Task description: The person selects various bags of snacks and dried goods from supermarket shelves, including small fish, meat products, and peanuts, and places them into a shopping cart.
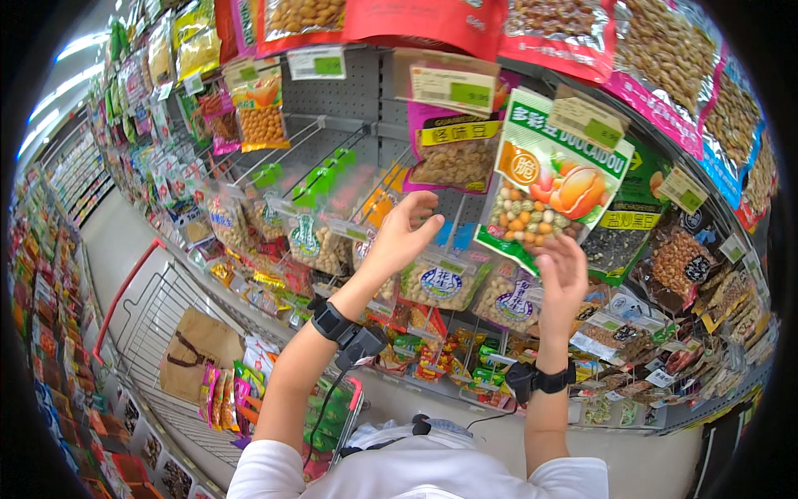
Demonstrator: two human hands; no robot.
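Observation:
My left hand [408, 232] is raised before the shelf rack, fingers curved and apart, holding nothing. It is nearest to a pink-edged bag of coated beans [454, 153] on a hook. My right hand [563, 269] overlaps the lower edge of a green-and-white bag of multicoloured beans [530, 209]. Its fingers are apart; whether they touch the bag is unclear. That bag hangs beneath a price tag [589, 118], which covers part of its top. A green bag of black beans [623, 227] hangs partly behind it. Below are clear bags of peanuts in shells [441, 282].
A wire shopping cart [140, 318] with a red handle [128, 299] stands at left, holding a brown paper bag [199, 355] and several snack packets [227, 396]. Metal hooks [280, 146] project from the rack. Large nut bags [664, 56] line the top shelf. Cables run from both wrist cameras [361, 346].

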